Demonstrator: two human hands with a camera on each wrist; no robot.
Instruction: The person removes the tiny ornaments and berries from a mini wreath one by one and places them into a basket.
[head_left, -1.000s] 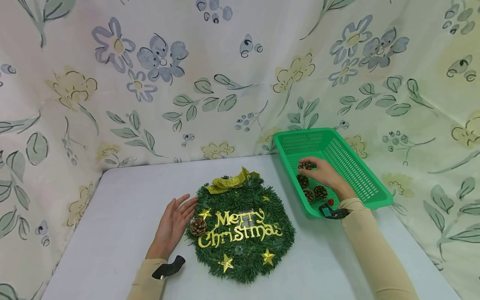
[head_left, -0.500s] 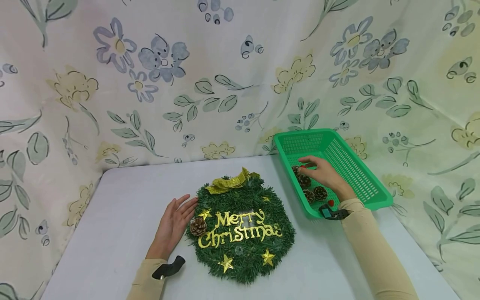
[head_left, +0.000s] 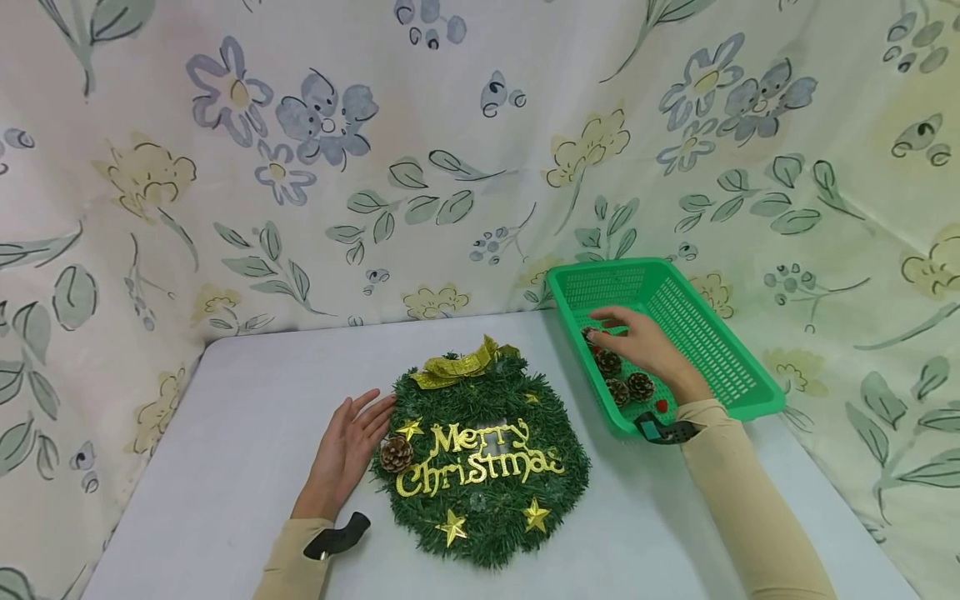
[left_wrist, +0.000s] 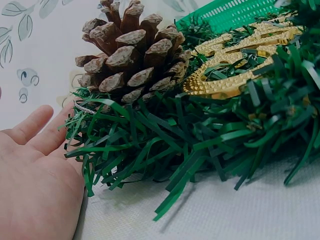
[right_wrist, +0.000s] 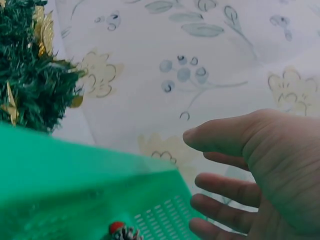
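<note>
A green wreath [head_left: 495,533] with gold "Merry Christmas" lettering [head_left: 480,467], gold stars and a gold bow lies on the table. One pinecone [head_left: 396,453] sits on its left edge. My left hand [head_left: 345,450] rests palm up at that side, fingers extended against the greenery; in the left wrist view its fingertips are partly hidden behind it. Over the green basket [head_left: 712,350] is my right hand [head_left: 645,340], fingers loosely spread with nothing between them. Below it several pinecones [head_left: 641,386] lie along the basket's left side, one partly covered by the thumb.
Small red pieces [head_left: 662,406] lie among the pinecones in the basket. The basket stands at the table's back right, its rim raised around it. A floral cloth [head_left: 450,275] hangs behind the white table [head_left: 255,400].
My right hand has let go of a pinecone, which now lies near the basket's left wall. Its fingers have spread and shifted slightly left. The left hand has stayed still.
</note>
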